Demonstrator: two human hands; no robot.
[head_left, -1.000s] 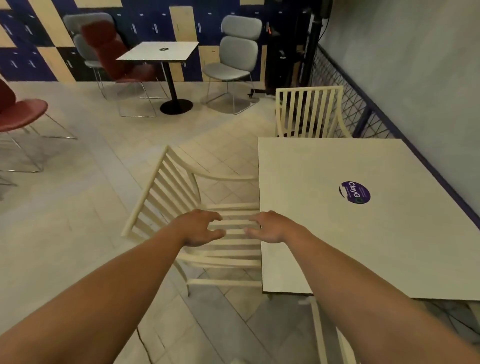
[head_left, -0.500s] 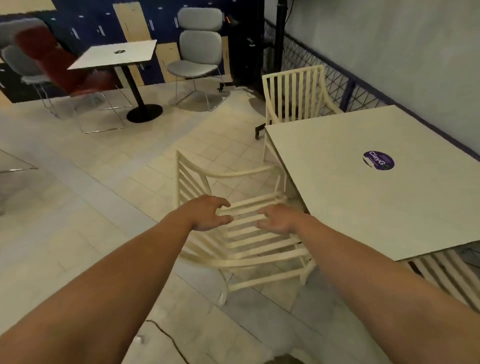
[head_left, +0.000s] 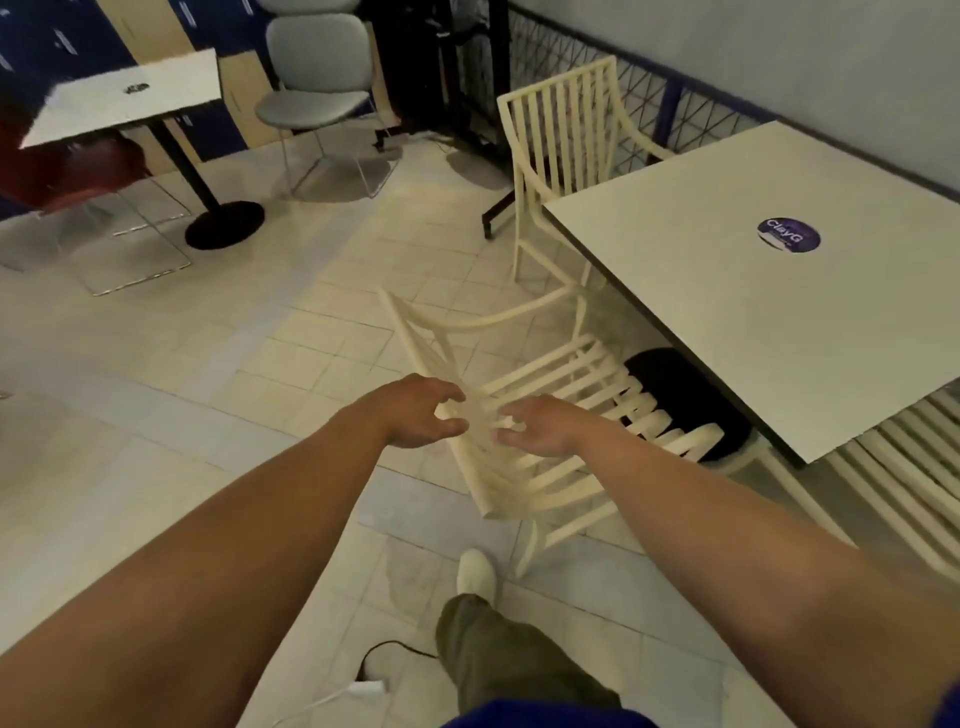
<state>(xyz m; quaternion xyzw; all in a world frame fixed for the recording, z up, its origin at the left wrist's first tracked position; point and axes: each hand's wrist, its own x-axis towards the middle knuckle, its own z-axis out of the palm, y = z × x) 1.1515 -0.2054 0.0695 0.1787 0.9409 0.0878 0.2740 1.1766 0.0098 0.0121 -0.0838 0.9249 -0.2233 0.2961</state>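
- Chair (head_left: 540, 374): cream, slatted, on the floor (head_left: 208, 364), seat facing the counter (head_left: 779, 322), front part already under the counter's edge. It looked tipped off level, though blur prevented a firm reading.
- Risk 1: the armrest could knock the counter edge if the chair went in at this angle.
- Risk 2: the front legs could catch on the black base (head_left: 680, 395) below the counter, which lay just beyond the seat slats.
- Risk 3: the person's shoe (head_left: 475, 571) was just beside the near chair leg, with a cable (head_left: 384, 654) on the floor behind it. A careless step could trip or get pinched.
- Left hand (head_left: 415, 413): at the top rail of the chair's back, on its outer side, fingers and thumb half curled toward the rail. Could not tell whether they closed on it.
- Right hand (head_left: 543, 426): on the seat side of the same rail, fingertips at the rail. Grip could not be told either.
- Both hands were near each other at mid-rail.
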